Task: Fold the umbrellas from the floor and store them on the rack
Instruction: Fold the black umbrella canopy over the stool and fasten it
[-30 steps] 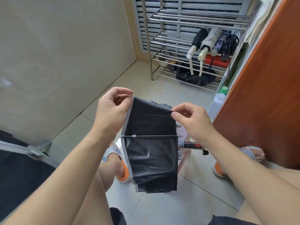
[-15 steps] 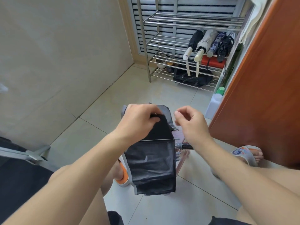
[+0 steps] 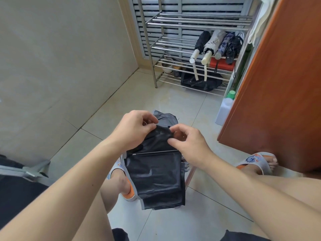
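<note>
Pinching the black umbrella (image 3: 154, 174) at its top fold, my left hand (image 3: 133, 129) and right hand (image 3: 189, 145) both grip fabric, canopy hanging toward six o'clock between my knees. Up at one o'clock, the rack (image 3: 173, 49) holds four folded umbrellas (image 3: 218, 44) side by side.

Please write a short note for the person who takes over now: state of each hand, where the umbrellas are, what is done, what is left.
Left hand: pinches the top fold of the black fabric umbrella canopy, held over the tiled floor.
Right hand: its fingers pinch the same fold, close to the left hand.
Done: four folded umbrellas lie side by side on a shelf of the steel rack.
Left: finish pleating and wrapping the black umbrella, which is only partly folded, then put it on the rack. Another dark open canopy shows at the lower left edge; it probably also needs folding.
</note>
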